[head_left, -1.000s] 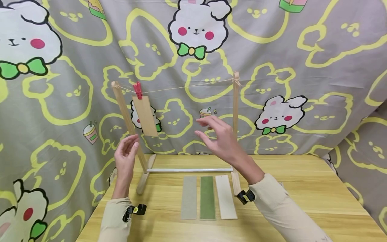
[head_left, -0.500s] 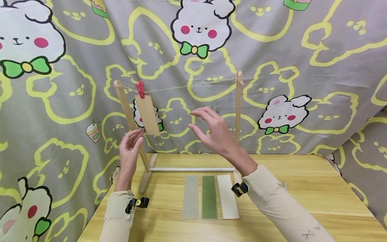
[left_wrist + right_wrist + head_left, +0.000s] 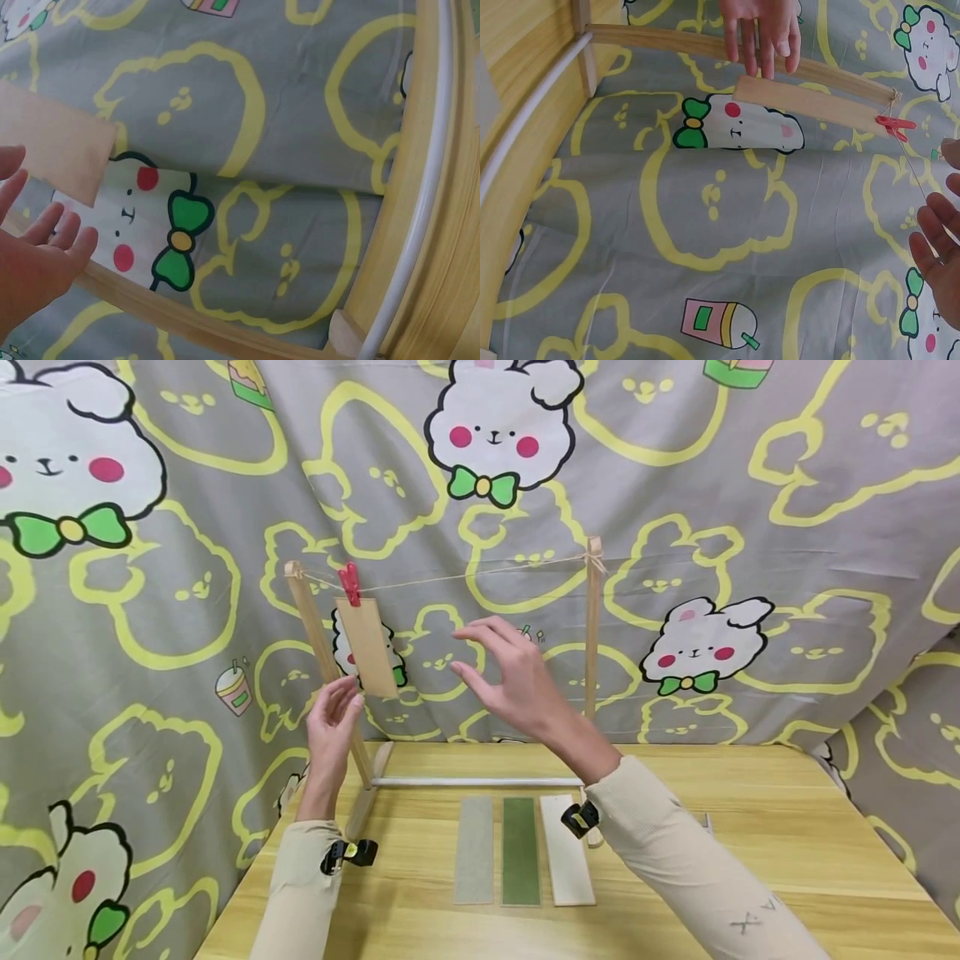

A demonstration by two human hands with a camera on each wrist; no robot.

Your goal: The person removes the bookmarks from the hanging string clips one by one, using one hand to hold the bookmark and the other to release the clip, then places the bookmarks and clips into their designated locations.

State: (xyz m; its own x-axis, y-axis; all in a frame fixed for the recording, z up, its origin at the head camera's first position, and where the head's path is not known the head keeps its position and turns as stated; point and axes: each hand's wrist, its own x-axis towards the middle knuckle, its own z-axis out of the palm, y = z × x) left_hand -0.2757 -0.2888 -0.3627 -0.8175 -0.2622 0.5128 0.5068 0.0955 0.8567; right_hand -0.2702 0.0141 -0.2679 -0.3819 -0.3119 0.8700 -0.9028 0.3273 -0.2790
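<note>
A tan rectangular strip (image 3: 367, 647) hangs from a thin string (image 3: 450, 578), held at its top by a red clothespin (image 3: 349, 585). Just below and left of the strip's lower end is my left hand (image 3: 333, 718), fingers loosely bent and nothing in them. The left wrist view has its fingers beside the strip (image 3: 56, 142), apparently without contact. My right hand (image 3: 506, 677) hovers in the air right of the strip, thumb and fingers spread apart around nothing. In the right wrist view, the clothespin (image 3: 895, 126) lies beyond the right fingertips (image 3: 939, 206).
The string spans two wooden posts (image 3: 592, 635) joined low down by a white rod (image 3: 480, 782). Grey (image 3: 474, 852), green (image 3: 521, 852) and white (image 3: 567, 852) strips lie side by side on the wooden table (image 3: 810, 860). A patterned curtain (image 3: 712, 460) hangs behind.
My right hand has moved left toward the hanging strip. The left hand has shifted a little up and to the right. The strip and clothespin stay on the string.
</note>
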